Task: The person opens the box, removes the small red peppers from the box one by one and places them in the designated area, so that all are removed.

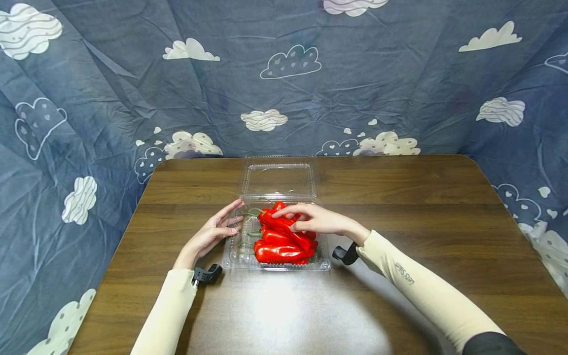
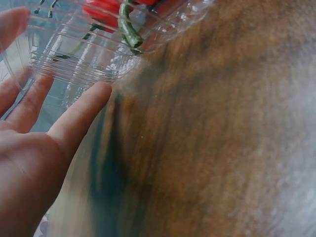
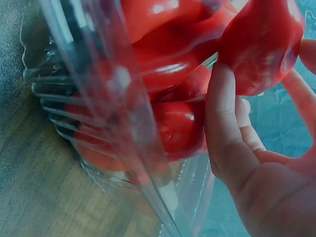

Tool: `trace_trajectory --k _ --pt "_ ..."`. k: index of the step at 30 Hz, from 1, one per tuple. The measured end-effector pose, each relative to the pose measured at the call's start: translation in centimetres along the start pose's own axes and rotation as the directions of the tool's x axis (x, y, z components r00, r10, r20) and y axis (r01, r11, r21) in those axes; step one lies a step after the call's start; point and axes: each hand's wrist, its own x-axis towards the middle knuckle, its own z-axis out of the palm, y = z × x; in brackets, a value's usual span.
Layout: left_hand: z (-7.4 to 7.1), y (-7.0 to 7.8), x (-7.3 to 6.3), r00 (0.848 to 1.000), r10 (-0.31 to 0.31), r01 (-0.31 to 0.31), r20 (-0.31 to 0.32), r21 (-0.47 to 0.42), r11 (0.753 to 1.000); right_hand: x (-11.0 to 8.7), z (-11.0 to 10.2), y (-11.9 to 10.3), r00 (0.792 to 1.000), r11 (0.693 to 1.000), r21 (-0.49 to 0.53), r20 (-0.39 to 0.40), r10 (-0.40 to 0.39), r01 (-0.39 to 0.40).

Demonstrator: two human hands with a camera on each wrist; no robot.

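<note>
Several long red peppers (image 1: 284,252) with green stems lie side by side, some stacked, in a clear plastic clamshell box (image 1: 277,269). My right hand (image 1: 321,220) reaches over the upper peppers from the right. Its thumb and fingers pinch one red pepper (image 3: 261,47), plainly seen in the right wrist view beside other peppers (image 3: 180,129). On the box's left side is my left hand (image 1: 207,237), its fingers extended along the clear wall. The left wrist view shows an index fingertip (image 2: 102,90) right at the box's ribbed corner, near a green stem (image 2: 128,30).
The box's clear lid (image 1: 279,181) is folded back toward the far edge of the brown wooden table (image 1: 421,207). A blue cloth with cloud prints (image 1: 381,93) hangs behind the table. Black bands (image 1: 345,254) are worn at both wrists.
</note>
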Motion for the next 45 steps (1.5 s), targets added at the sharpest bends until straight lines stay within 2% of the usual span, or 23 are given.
trace_trajectory --k 11,15,19,34,45 --pt "0.1 0.0 0.1 1.000 -0.009 0.009 -0.008 -0.004 1.000 -0.1 0.0 0.3 1.000 0.999 0.039 -0.003 0.002 -0.002" --pt "0.0 -0.1 0.0 1.000 -0.004 0.004 -0.004 -0.007 1.000 -0.3 0.1 0.3 1.000 0.997 0.076 -0.012 -0.025 0.026" --pt "0.0 -0.1 0.0 1.000 -0.003 0.003 -0.001 -0.008 1.000 -0.6 0.0 0.4 0.997 0.992 0.105 -0.045 -0.069 0.074" --pt "0.0 -0.2 -0.1 1.000 0.005 -0.005 0.023 0.003 1.000 -2.1 -1.0 1.3 0.988 0.973 0.216 -0.148 -0.047 0.078" --pt "-0.1 -0.1 -0.1 0.999 0.011 -0.010 0.037 -0.015 1.000 -3.2 -2.0 2.2 0.967 0.968 0.229 -0.252 -0.044 0.104"
